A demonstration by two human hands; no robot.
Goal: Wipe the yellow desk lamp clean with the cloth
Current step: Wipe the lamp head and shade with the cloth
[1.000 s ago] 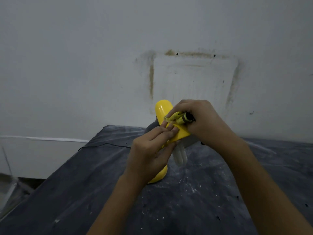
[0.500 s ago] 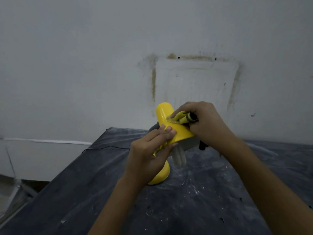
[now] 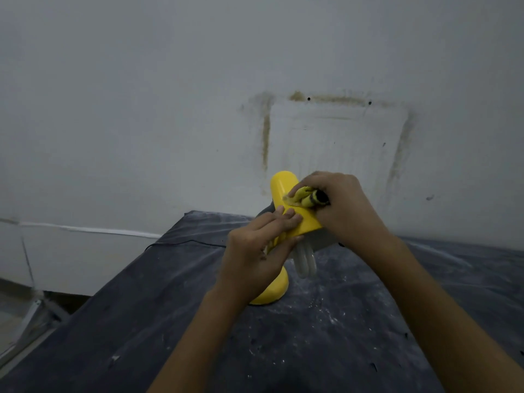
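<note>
Rubbing the top of the lamp's long yellow head is the step in hand, as far as one can judge. The right hand is clenched round a bunched yellow cloth with a dark band, and the wad is pressed against the upper face of the head. The left hand grasps the same head lower down, fingers laid along its top and the thumb tucked beneath, so the lamp is braced from the near side. The lamp itself stands on a dark, dusty table, its round base partly hidden behind the left wrist and its white bulb hanging under the head. A thin cord trails off to the lamp's left, and a stained wall rises behind it. To wipe well, the left grip should stay firm so the head does not swing, while the cloth travels in long strokes along the head. A fresh fold of cloth would likely lift more dust. Care is needed near the bulb, which looks fragile.
</note>
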